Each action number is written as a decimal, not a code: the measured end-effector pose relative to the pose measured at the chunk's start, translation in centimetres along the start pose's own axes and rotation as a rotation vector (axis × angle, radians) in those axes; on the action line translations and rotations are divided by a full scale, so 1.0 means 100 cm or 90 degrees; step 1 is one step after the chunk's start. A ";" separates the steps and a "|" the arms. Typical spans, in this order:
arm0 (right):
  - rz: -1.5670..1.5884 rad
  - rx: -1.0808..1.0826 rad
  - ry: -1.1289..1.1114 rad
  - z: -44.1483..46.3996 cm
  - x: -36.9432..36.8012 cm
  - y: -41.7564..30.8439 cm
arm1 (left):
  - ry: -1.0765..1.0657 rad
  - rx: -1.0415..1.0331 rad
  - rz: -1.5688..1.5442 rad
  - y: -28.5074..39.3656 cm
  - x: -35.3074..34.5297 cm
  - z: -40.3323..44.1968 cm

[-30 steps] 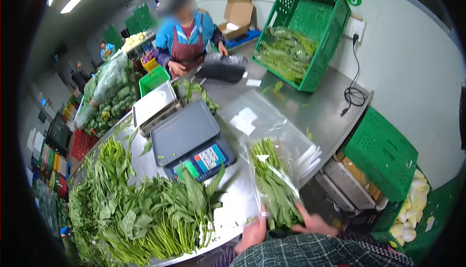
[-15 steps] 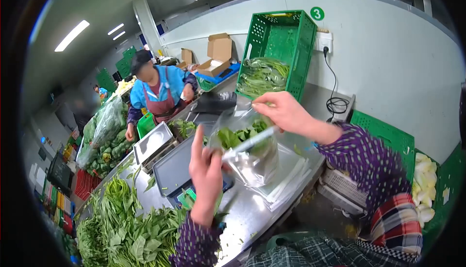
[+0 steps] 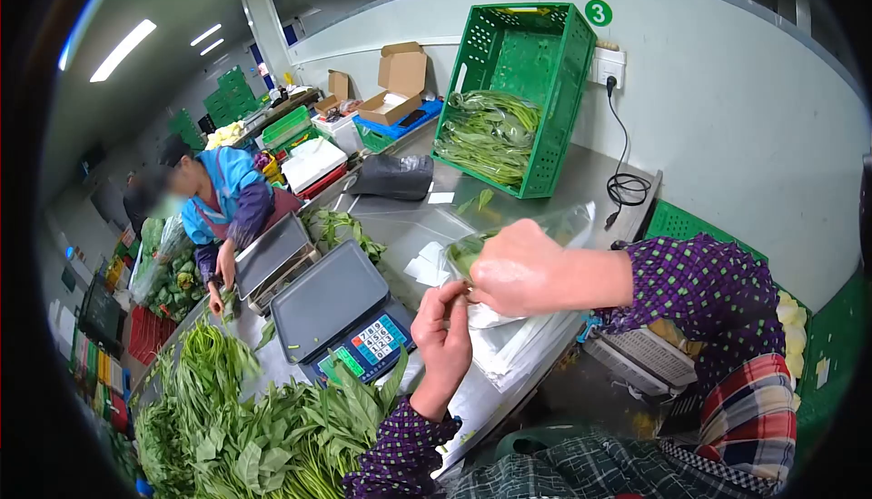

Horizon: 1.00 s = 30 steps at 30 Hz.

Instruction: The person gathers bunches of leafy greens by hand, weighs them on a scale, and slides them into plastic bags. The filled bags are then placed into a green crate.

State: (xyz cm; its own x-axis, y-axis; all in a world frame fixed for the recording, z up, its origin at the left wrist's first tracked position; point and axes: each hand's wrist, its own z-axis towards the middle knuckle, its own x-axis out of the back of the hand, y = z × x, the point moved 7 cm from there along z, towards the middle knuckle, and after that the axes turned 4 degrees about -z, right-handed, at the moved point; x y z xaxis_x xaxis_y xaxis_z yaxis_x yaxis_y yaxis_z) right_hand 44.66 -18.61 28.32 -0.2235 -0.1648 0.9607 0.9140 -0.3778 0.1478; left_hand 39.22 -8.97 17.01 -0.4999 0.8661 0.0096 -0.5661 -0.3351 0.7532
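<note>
My right hand (image 3: 518, 267) is closed over the near end of a clear plastic bag (image 3: 574, 225), with green leaves showing beside the knuckles. Just left of it, my left hand (image 3: 443, 335) has its thumb and index finger pinched together close to my right fingertips. What lies between the left fingers is too small to make out. The bag lies low over the metal table. A scale (image 3: 331, 304) with a grey pan stands to the left. Loose leafy greens (image 3: 272, 440) are heaped at the front left.
A green crate (image 3: 556, 90) of bagged greens (image 3: 490, 136) leans near the wall. A person (image 3: 232, 199) reaches toward the greens beside a second scale (image 3: 272, 258). A black bag (image 3: 392, 177) lies beyond, a black cable (image 3: 627, 186) at right, and flat plastic bags (image 3: 509, 358) near the edge.
My hands have come together and lower. The bag, upright with leaves at its mouth half a second ago, now lies tilted away. The other person has leaned left toward the heaped greens.
</note>
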 end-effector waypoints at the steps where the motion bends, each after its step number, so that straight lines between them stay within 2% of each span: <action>1: 0.010 0.004 -0.009 0.002 -0.008 0.004 | -0.003 0.000 -0.001 0.004 -0.001 0.001; 3: 0.016 0.006 -0.021 0.004 -0.021 0.016 | -0.079 -0.120 0.085 0.027 -0.015 0.003; 6: -0.026 0.042 0.148 0.005 0.029 0.028 | -0.101 -0.202 0.143 0.037 -0.026 0.022; 7: -0.039 0.074 0.151 0.005 0.044 0.027 | -0.109 -0.254 0.189 0.043 -0.031 0.027; 9: -0.044 0.094 0.088 -0.002 0.052 0.023 | -0.138 -0.250 0.172 0.037 -0.042 0.028; 12: -0.015 0.074 0.008 -0.021 -0.006 0.034 | -0.163 -0.325 0.274 0.011 -0.059 0.003; 15: 0.002 -0.043 -0.087 -0.029 -0.033 0.052 | -0.135 -0.392 0.360 -0.023 -0.066 -0.009; 19: 0.081 -0.059 -0.002 -0.022 -0.020 0.069 | -0.072 -0.458 0.357 -0.003 -0.061 0.021; 21: 0.018 -0.012 0.085 -0.005 0.032 0.076 | -0.018 -0.532 0.344 0.035 -0.050 0.049; 22: 0.060 0.065 0.343 -0.007 0.093 0.080 | -0.008 -0.491 0.337 0.051 -0.042 0.070; 23: 0.022 0.099 0.517 -0.016 0.153 0.080 | -0.001 -0.443 0.331 0.066 -0.035 0.088; 25: -0.064 0.054 0.715 -0.039 0.227 0.086 | -0.009 -0.335 0.279 0.081 -0.028 0.108; 26: -0.275 -0.031 0.753 -0.047 0.240 0.102 | -0.041 -0.301 0.270 0.076 -0.028 0.109; 27: -0.410 0.216 0.896 -0.058 0.271 0.107 | -0.077 -0.268 0.260 0.071 -0.026 0.109; 28: -0.450 0.265 0.941 -0.081 0.296 0.101 | -0.082 -0.266 0.259 0.072 -0.022 0.106; 29: -0.451 0.122 1.116 -0.088 0.288 0.073 | -0.146 -0.217 0.206 0.069 -0.022 0.102; 30: -0.406 0.139 1.082 -0.091 0.282 0.079 | -0.205 -0.166 0.151 0.066 -0.022 0.097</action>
State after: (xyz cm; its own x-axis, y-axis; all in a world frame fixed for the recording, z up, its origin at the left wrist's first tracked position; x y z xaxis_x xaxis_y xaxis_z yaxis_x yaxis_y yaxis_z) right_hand 42.47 -34.51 54.47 -0.4510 -0.7524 -0.4802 0.5526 -0.6579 0.5117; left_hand 42.99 -9.51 28.31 -0.4302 0.8111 0.3963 -0.6267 -0.5843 0.5157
